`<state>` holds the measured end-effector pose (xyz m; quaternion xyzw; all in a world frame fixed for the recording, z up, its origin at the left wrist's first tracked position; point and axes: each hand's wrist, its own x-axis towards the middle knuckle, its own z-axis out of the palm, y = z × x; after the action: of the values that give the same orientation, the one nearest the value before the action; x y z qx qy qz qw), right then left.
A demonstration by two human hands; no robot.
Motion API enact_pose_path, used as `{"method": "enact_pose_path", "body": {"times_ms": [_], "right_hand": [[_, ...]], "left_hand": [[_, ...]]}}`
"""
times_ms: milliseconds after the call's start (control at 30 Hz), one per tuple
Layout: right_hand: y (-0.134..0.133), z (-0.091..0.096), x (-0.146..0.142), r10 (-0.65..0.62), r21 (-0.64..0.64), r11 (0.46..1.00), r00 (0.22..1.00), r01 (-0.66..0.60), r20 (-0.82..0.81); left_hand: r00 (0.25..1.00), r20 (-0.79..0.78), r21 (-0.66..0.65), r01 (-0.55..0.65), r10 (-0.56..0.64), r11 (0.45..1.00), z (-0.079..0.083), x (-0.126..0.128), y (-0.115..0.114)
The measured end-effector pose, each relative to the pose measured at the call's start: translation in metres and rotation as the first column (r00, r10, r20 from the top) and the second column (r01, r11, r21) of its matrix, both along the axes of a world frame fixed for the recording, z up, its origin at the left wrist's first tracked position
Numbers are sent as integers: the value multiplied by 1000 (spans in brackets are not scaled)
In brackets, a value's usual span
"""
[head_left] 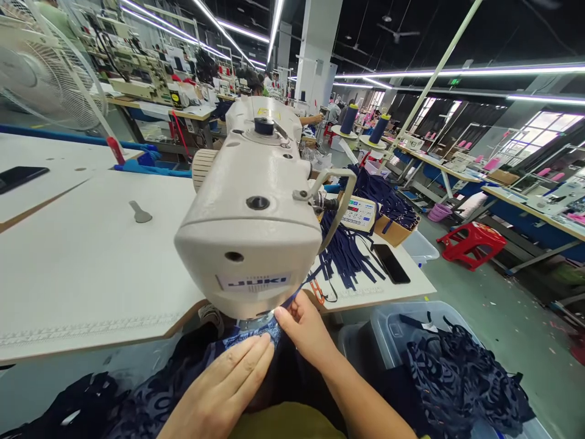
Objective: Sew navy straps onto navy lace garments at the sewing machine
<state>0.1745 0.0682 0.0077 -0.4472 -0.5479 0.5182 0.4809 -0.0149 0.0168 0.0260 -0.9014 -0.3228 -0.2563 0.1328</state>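
A cream sewing machine (256,207) fills the middle of the view, its head toward me. Under its needle end lies dark navy lace fabric (249,336). My left hand (228,384) lies flat on that fabric with its fingers stretched toward the presser foot. My right hand (304,329) is just right of the needle, fingers curled in a pinch on a navy strap (297,297) that runs out to the right. The needle itself is hidden by the machine head.
A white table (86,268) extends left. A pile of navy straps (347,250), orange snips (316,291) and a black phone (392,263) lie to the right. A clear bin (388,329) holds more lace pieces (461,372). A red stool (473,241) stands in the aisle.
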Motion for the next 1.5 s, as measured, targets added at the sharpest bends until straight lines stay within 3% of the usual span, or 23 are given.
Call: {"method": "enact_pose_path", "body": {"times_ms": [233, 500, 700, 833, 1000, 1267, 1500], "right_hand": [[2, 2, -1, 8, -20, 1000, 1000, -8, 5], [3, 6, 2, 22, -22, 1000, 995, -20, 102], [1, 11, 4, 41, -7, 999, 994, -40, 100], [4, 12, 5, 33, -33, 999, 987, -28, 157], [23, 14, 0, -61, 126, 992, 941, 20, 332], [42, 11, -5, 26, 130, 988, 930, -78, 366], [49, 6, -5, 36, 163, 981, 915, -110, 401]], "left_hand": [[1000, 3, 19, 31, -31, 999, 4, 0, 4], [995, 88, 18, 44, -45, 999, -6, 3, 6], [997, 68, -18, 41, -39, 999, -14, 2, 11], [995, 101, -10, -26, 26, 1000, -16, 7, 12], [983, 116, 19, -146, 143, 989, -21, 22, 4], [934, 125, 184, -353, 334, 918, -30, 42, 1], [918, 115, 176, -395, 379, 902, -25, 49, -2]]}}
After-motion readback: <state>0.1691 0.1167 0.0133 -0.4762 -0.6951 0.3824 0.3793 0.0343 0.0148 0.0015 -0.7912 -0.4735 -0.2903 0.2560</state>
